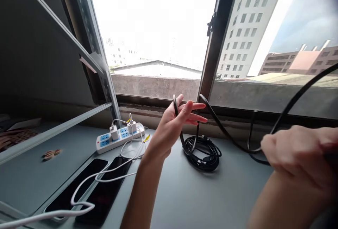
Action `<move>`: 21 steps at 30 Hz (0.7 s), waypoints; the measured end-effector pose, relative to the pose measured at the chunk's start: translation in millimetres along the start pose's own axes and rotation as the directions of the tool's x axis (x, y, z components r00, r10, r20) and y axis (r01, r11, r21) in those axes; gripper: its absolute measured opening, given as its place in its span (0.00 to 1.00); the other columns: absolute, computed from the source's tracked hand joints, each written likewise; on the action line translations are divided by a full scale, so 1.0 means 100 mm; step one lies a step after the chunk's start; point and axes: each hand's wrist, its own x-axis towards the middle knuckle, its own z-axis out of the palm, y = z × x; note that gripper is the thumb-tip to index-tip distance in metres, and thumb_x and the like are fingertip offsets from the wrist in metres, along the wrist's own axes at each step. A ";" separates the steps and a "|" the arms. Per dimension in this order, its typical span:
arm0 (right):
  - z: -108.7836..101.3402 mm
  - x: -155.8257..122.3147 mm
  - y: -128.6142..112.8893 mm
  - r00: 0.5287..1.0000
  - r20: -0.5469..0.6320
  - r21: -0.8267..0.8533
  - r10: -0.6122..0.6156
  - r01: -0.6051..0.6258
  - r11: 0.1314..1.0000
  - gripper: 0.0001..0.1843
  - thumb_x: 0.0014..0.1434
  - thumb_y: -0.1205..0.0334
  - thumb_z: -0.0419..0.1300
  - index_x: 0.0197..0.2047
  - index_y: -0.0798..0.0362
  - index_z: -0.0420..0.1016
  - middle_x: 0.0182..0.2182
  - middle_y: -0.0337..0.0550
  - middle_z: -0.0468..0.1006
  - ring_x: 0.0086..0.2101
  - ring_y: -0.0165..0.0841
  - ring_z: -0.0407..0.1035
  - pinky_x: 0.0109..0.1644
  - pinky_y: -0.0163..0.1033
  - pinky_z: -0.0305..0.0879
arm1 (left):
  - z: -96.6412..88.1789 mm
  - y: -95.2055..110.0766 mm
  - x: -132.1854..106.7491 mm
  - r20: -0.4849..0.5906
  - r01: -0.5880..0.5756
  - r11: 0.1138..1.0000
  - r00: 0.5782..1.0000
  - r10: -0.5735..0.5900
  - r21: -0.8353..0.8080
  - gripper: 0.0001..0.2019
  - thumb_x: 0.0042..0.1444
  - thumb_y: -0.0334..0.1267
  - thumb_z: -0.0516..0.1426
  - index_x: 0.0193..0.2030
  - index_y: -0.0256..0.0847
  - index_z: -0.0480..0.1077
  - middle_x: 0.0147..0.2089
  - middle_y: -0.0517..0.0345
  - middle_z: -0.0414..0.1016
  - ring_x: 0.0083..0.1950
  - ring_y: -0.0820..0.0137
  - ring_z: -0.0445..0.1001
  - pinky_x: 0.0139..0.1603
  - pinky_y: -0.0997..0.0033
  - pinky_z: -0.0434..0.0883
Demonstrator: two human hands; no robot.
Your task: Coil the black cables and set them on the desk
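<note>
My left hand (175, 121) is raised over the desk with its fingers spread. A black cable (220, 127) loops around it, hanging past the thumb side and the fingers, and no finger closes on it. Below lies a round coil of black cable (203, 163) on the desk, with small pale ties or labels on it. At the right edge my right hand (295, 148) is closed in a fist, blurred. The cable runs to its fingers, and a thicker stretch rises behind it to the upper right. The inside of this fist is hidden.
A white power strip (120, 139) with two plugged-in chargers stands by the window. Two dark phones (102, 190) lie at the left, crossed by a white charging cable (79, 190). A metal rack post (113, 102) and bars flank the left side. Small brown pieces (50, 155) lie behind.
</note>
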 end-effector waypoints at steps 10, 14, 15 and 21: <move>0.33 0.19 -0.25 0.949 0.292 0.616 0.117 -0.280 0.736 0.11 0.69 0.57 0.52 0.52 0.41 0.71 0.07 0.25 0.39 0.07 0.22 0.28 0.10 0.31 0.32 | -0.02 0.15 -0.09 0.174 0.127 0.951 0.982 -0.079 -0.284 0.08 0.58 0.32 0.56 0.45 0.34 0.71 0.44 0.52 0.76 0.34 0.77 0.74 0.36 0.82 0.70; 0.37 0.20 -0.24 0.933 0.355 0.585 0.059 -0.271 0.764 0.13 0.70 0.58 0.50 0.54 0.42 0.70 0.08 0.26 0.43 0.06 0.22 0.33 0.10 0.30 0.34 | -0.09 0.18 -0.07 0.069 0.146 0.927 0.989 -0.130 -0.345 0.10 0.57 0.35 0.57 0.43 0.33 0.73 0.35 0.58 0.74 0.30 0.81 0.70 0.32 0.84 0.69; 0.39 0.20 -0.24 0.929 0.363 0.564 0.064 -0.274 0.779 0.13 0.70 0.58 0.50 0.54 0.42 0.70 0.08 0.27 0.44 0.06 0.22 0.35 0.10 0.30 0.34 | -0.11 0.19 -0.07 0.069 0.132 0.940 0.991 -0.116 -0.315 0.12 0.57 0.37 0.57 0.46 0.35 0.73 0.33 0.59 0.73 0.29 0.80 0.69 0.31 0.84 0.68; 0.60 0.24 -0.38 0.871 0.444 0.494 0.208 -0.432 0.755 0.12 0.69 0.54 0.54 0.50 0.43 0.74 0.11 0.29 0.50 0.09 0.22 0.43 0.13 0.29 0.36 | -0.14 0.22 -0.13 0.001 -0.086 0.960 0.996 0.089 0.268 0.18 0.58 0.48 0.54 0.51 0.41 0.70 0.24 0.60 0.71 0.32 0.74 0.68 0.36 0.79 0.64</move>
